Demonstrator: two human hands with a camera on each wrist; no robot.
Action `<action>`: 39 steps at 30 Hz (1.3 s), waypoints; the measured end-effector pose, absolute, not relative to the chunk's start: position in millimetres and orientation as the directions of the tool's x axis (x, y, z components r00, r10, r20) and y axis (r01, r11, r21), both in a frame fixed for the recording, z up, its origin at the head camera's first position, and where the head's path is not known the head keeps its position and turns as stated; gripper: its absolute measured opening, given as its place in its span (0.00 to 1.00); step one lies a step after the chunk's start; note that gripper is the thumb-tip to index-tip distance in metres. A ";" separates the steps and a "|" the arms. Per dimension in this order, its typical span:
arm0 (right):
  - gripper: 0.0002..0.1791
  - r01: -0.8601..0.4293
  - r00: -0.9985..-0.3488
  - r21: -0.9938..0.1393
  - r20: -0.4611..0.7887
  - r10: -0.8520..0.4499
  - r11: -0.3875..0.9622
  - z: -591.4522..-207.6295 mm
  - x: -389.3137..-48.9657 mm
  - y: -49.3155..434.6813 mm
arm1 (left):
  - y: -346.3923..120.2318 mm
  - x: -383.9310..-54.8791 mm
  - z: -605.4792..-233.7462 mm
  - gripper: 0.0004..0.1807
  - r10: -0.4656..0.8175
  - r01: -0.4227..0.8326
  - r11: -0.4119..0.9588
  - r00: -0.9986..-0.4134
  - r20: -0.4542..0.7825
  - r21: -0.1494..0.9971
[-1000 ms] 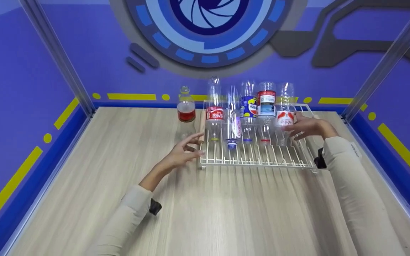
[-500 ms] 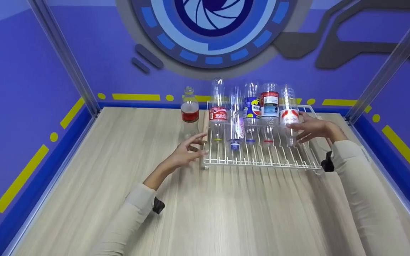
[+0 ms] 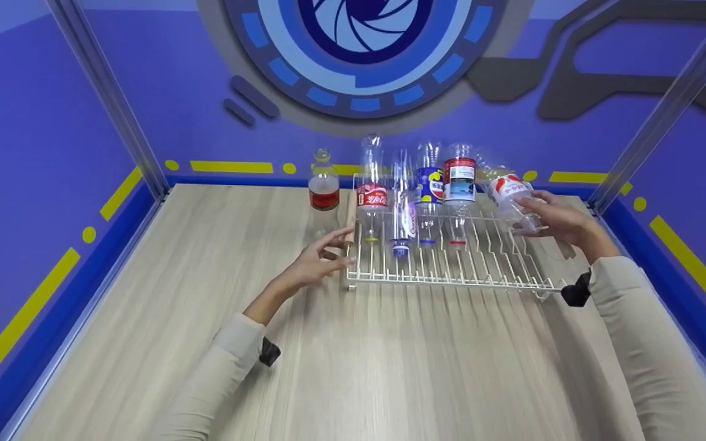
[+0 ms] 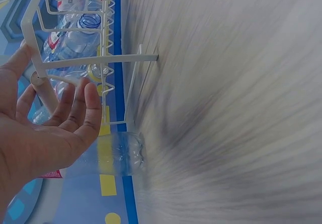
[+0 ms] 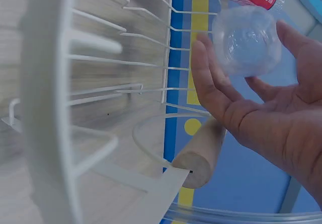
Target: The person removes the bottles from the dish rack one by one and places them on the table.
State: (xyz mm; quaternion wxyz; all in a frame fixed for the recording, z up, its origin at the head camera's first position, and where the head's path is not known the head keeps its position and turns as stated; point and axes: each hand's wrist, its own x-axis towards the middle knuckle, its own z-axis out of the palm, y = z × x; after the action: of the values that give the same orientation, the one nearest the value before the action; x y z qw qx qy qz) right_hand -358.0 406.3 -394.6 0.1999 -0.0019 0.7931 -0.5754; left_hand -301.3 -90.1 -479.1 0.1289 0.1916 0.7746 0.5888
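Observation:
My right hand (image 3: 558, 220) grips a clear plastic bottle (image 3: 508, 190) with a red-and-white label, tilted over the right end of a white wire rack (image 3: 445, 282). In the right wrist view, thumb and fingers surround the bottle's clear end (image 5: 246, 42). At the rack's front left corner is my left hand (image 3: 313, 266), fingers apart. Its thumb (image 4: 20, 58) touches the rack frame, and a finger reaches the wooden handle (image 4: 46, 90). Several clear bottles lean in the rack, caps toward me: red-labelled (image 3: 372, 196), blue-capped (image 3: 401, 226), blue-labelled (image 3: 431, 184) and red-and-blue-labelled (image 3: 460, 177).
One clear bottle with a red label (image 3: 324, 195) stands upright on the wooden table (image 3: 353, 361), left of the rack. A second wooden handle (image 5: 198, 156) sits on the rack's right side. Behind everything rises a blue patterned wall (image 3: 206, 141), with metal posts (image 3: 108, 98) at the corners.
My right hand has drawn the red-and-white-labelled bottle right, tilting it out of line with the other bottles. The left hand stays at the rack's corner.

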 end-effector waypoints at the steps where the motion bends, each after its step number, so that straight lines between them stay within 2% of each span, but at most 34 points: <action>1: 0.38 0.233 -0.928 -0.927 -0.302 -0.218 0.293 -394.8 -357.0 407.1 | -90.1 -301.4 -479.3 0.38 0.447 0.144 0.233 -0.894 0.026 0.962; 5: 0.22 0.244 -0.956 -0.967 -0.253 -0.148 0.078 -394.1 -352.6 409.9 | -90.9 -302.3 -480.3 0.38 0.444 0.140 0.237 -0.896 0.022 0.961; 7: 0.18 0.226 -0.969 -0.974 -0.223 -0.111 -0.015 -393.1 -350.3 411.1 | -91.8 -302.0 -479.9 0.38 0.442 0.137 0.240 -0.897 0.017 0.961; 10: 0.18 0.169 -0.985 -0.978 -0.163 -0.055 -0.126 -391.4 -347.4 411.9 | -92.8 -302.2 -479.4 0.38 0.443 0.137 0.235 -0.897 0.020 0.962; 15: 0.19 0.044 -0.998 -0.975 -0.052 0.030 -0.219 -388.7 -343.3 411.1 | -93.6 -302.6 -478.0 0.38 0.445 0.145 0.231 -0.895 0.028 0.962; 19: 0.21 -0.009 -0.998 -0.968 -0.008 0.066 -0.251 -385.2 -339.3 408.7 | -93.1 -303.5 -477.3 0.38 0.446 0.151 0.240 -0.895 0.029 0.959; 26: 0.24 -0.013 -0.996 -0.974 -0.006 0.087 -0.224 -382.3 -332.8 400.4 | -93.7 -303.5 -476.6 0.38 0.449 0.155 0.234 -0.893 0.035 0.960; 34: 0.23 -0.023 -0.998 -0.972 0.011 0.054 -0.234 -393.3 -335.1 396.6 | -93.2 -302.7 -478.0 0.37 0.445 0.167 0.233 -0.894 0.047 0.958; 39: 0.23 -0.017 -0.990 -0.984 -0.008 0.139 -0.179 -400.3 -334.5 392.4 | -91.0 -300.8 -478.3 0.37 0.450 0.157 0.231 -0.892 0.038 0.960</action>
State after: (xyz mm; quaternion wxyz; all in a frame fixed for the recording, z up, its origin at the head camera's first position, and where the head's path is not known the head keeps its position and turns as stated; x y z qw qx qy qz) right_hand -334.5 392.4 -400.3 -0.0510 0.0477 0.6385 -0.7664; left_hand -300.8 -91.0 -478.3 0.1243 0.1958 0.7746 0.5884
